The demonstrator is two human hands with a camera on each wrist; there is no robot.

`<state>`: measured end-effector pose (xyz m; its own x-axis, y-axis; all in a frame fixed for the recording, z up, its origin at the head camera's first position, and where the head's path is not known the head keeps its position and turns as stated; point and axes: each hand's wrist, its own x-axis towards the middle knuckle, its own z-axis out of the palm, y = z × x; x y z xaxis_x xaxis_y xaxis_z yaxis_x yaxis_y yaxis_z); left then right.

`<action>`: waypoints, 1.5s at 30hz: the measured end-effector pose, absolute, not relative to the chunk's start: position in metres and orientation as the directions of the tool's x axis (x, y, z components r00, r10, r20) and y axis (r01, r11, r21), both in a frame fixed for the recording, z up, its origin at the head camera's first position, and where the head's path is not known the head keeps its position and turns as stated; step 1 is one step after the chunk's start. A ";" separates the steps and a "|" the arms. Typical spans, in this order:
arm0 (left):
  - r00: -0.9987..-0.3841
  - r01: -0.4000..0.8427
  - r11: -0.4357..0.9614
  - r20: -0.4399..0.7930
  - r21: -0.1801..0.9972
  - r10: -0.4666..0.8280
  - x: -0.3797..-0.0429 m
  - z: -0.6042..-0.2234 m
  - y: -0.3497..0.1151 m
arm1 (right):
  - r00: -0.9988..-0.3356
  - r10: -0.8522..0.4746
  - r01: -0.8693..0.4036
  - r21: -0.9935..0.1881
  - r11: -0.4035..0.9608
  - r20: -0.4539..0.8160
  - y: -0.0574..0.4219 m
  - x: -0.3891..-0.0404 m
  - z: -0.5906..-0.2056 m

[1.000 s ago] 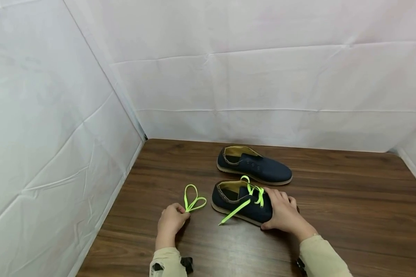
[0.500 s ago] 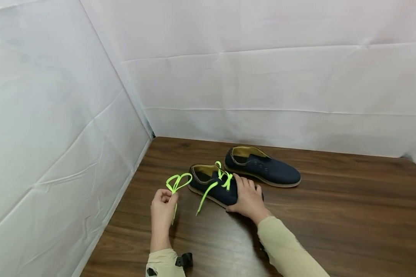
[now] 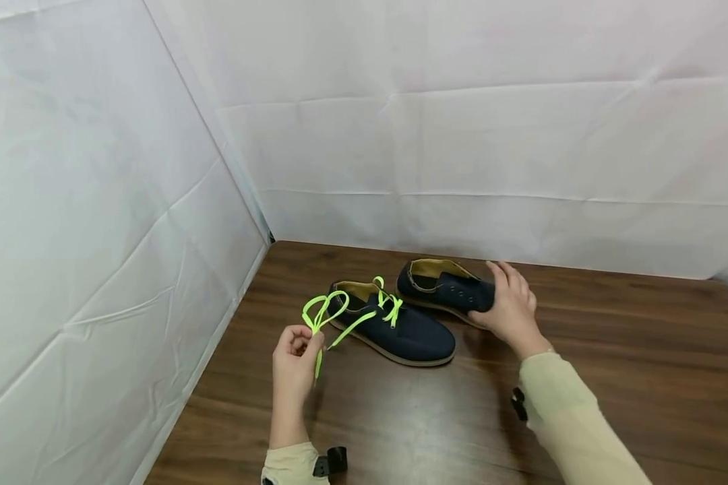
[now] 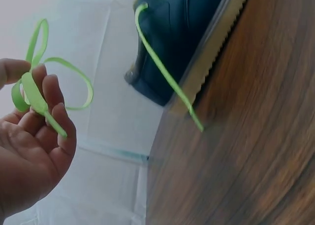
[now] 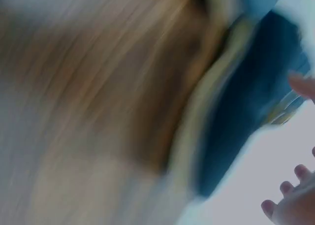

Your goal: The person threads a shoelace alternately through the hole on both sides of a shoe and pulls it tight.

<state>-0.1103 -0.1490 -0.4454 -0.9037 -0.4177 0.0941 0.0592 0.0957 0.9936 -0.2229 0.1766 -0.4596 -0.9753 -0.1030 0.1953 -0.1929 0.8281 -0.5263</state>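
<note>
My left hand point(image 3: 295, 364) pinches a looped neon-green shoelace point(image 4: 34, 94) between thumb and fingers, raised above the table. Just right of it lies a navy shoe point(image 3: 421, 337) with a tan sole, partly threaded with another green lace point(image 4: 167, 77) whose loose end trails over its side. Behind stands a second navy shoe point(image 3: 445, 294), its eyelets bare. My right hand point(image 3: 512, 310) is spread over that shoe's toe, thumb on the near side and fingers on the far side. The right wrist view is blurred; whether the fingers touch the shoe cannot be told.
Both shoes sit on a dark wood-grain table point(image 3: 631, 350). White cloth walls point(image 3: 485, 141) rise behind and to the left, meeting the table's edges.
The left hand has lifted the looped shoelace off the table. The right hand slid the laced shoe leftward, then left it, turned, and moved to the far shoe's toe.
</note>
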 end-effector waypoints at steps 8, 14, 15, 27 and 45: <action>-0.964 0.058 -0.023 0.050 0.998 -0.262 -0.114 -0.451 -0.115 | -0.986 -0.153 -0.113 -0.406 0.907 -0.067 0.215 -0.233 -0.509; -0.988 -0.010 0.135 0.011 0.991 -0.153 -0.118 -0.464 -0.100 | -0.999 -0.038 -0.040 -0.407 0.913 0.014 0.223 -0.221 -0.516; -0.992 -0.035 0.170 -0.014 0.985 -0.122 -0.119 -0.467 -0.100 | -0.999 -0.033 -0.036 -0.417 0.908 0.015 0.228 -0.218 -0.514; -0.968 -0.217 0.027 -0.211 0.976 -0.138 -0.141 -0.505 -0.090 | -0.986 -0.120 -0.067 -0.398 0.915 -0.112 0.306 -0.148 -0.505; -0.980 -0.182 0.027 -0.183 0.983 0.072 -0.163 -0.504 -0.073 | -0.964 -0.265 -0.240 -0.337 0.910 -0.031 0.250 -0.081 -0.506</action>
<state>-0.1629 -0.0728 -0.5045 -0.9804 0.0724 -0.1831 -0.1816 0.0269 0.9830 -0.0815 0.2503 -0.5062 -0.9637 -0.2653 -0.0309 -0.2398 0.9105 -0.3370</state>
